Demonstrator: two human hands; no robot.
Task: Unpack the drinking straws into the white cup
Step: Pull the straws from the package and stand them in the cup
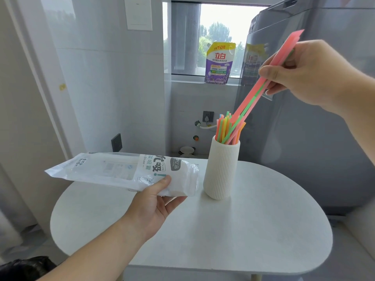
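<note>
From where I stand: one white cup (221,171), one straw packet (113,169), one counter (243,230), one detergent pouch (219,63). Two hands: left hand (150,203), right hand (310,72). Standing straws (223,126): roughly a dozen, too bunched to count. Held straws (251,94): perhaps three.

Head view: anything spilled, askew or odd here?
Nothing stands out. The white cup stands upright on the table, straws inside; the right hand holds a slanted bunch reaching into it, the left hand holds the straw bag.
</note>
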